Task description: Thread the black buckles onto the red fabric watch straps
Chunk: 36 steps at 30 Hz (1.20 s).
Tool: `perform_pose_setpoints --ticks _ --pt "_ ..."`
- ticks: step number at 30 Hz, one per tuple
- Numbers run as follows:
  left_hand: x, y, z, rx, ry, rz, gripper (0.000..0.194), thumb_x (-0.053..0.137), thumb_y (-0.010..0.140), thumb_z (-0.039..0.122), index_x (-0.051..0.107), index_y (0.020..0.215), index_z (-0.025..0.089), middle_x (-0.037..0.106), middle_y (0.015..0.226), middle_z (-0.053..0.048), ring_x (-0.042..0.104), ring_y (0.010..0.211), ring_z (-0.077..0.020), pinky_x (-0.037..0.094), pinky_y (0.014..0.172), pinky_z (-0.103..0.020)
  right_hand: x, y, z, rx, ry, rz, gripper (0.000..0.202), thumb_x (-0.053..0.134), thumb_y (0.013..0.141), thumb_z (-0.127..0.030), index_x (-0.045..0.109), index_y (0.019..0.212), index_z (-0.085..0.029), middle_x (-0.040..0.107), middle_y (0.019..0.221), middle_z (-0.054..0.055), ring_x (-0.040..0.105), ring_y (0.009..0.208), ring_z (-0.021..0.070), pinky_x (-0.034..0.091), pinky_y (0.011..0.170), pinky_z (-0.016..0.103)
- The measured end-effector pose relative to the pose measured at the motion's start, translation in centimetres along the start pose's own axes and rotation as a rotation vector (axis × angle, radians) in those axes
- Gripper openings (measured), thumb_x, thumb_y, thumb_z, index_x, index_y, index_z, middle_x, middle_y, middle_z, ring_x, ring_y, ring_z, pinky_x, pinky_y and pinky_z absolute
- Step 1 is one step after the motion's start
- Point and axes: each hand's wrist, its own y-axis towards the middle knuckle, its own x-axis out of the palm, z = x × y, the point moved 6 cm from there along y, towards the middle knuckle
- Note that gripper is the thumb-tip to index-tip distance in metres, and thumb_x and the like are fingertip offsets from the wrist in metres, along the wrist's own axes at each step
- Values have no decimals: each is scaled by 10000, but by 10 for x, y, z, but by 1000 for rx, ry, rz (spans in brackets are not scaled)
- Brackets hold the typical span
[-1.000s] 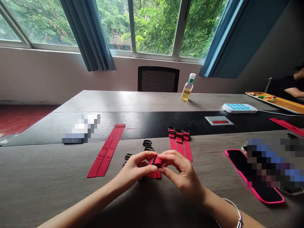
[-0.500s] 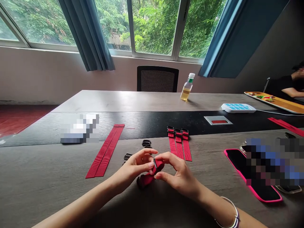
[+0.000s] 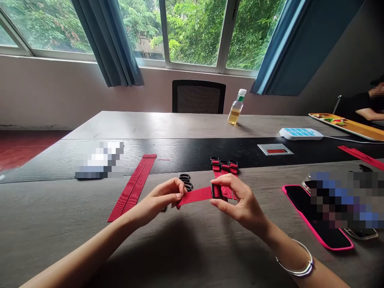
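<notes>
A red webbing strap is stretched between my two hands above the table. My left hand pinches its left end. At the other end, my right hand grips the black slider buckle between thumb and fingers, with the strap running through it. Just behind the hands lie several black buckles, partly hidden by my left hand. Beyond my right hand, finished-looking red straps with black buckles lie side by side, their lower parts covered by the hand. To the left are flat red strap pieces.
A phone in a pink case lies at the right beside blurred items. Farther back are a bottle, a white power strip, a small clear case and an orange tray. A person sits at the far right.
My hands have moved apart, and the strap that was bunched and looped between them is now drawn out straight. My right hand has shifted right with the buckle.
</notes>
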Motion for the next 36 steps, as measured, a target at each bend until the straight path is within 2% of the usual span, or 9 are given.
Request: perform_pose_setpoints --ticks 3,8,12,15,18,22,28,31,36 --pt "4 -3 3 -73 56 -87 164 596 746 300 489 766 177 451 675 35 391 595 -100 266 537 -211 0 1 0 -37 9 -28 246 642 781 -330 583 975 -190 612 913 61 580 878 193 483 780 323" --pt "22 -8 3 -103 213 -179 285 517 819 451 533 833 167 472 760 17 404 695 -120 321 614 -219 28 -8 -10 -191 5 -192 295 644 791 -338 570 1022 -169 594 917 80 559 873 191 471 776 322" --pt "38 -13 -5 -195 329 -315 368 488 827 506 521 744 149 422 632 35 360 548 -89 278 483 -200 41 -15 -17 -269 -43 -229 284 637 803 -308 545 1034 -172 610 897 74 542 854 197 455 750 338" --pt "32 -14 -3 -258 342 -366 398 509 801 531 474 666 159 385 564 49 340 458 -74 246 410 -191 36 -13 -16 -300 -82 -235 278 634 805 -320 538 1017 -168 615 897 74 534 877 206 447 770 350" --pt "13 -15 11 -287 391 -372 420 565 763 519 422 581 168 397 552 41 373 464 -82 273 418 -192 25 -7 -11 -299 -121 -222 277 631 807 -331 541 1006 -161 613 894 81 528 891 212 445 800 362" --pt "3 -18 17 -375 443 -450 370 590 760 488 497 609 163 473 583 14 421 531 -111 303 460 -203 22 -4 -8 -270 -106 -208 290 643 794 -351 549 999 -167 608 885 79 530 877 208 456 794 355" --pt "30 -10 2 -210 371 -269 342 525 816 479 599 818 145 509 702 8 441 637 -123 336 549 -206 36 -12 -16 -319 -32 -202 328 638 793 -384 549 1044 -192 603 891 67 538 870 197 470 775 343" --pt "37 -8 1 -153 215 -227 322 556 809 459 603 834 142 525 730 -1 471 683 -132 373 614 -222 30 -9 -7 -200 40 -181 338 585 822 -433 546 1058 -193 588 952 79 549 917 190 467 810 340" --pt "27 -9 12 -130 -24 -183 318 631 763 454 595 845 149 529 825 -20 491 722 -136 408 658 -250 29 -4 26 253 294 -271 256 494 876 -385 546 1040 -196 615 990 71 583 929 173 468 800 334"
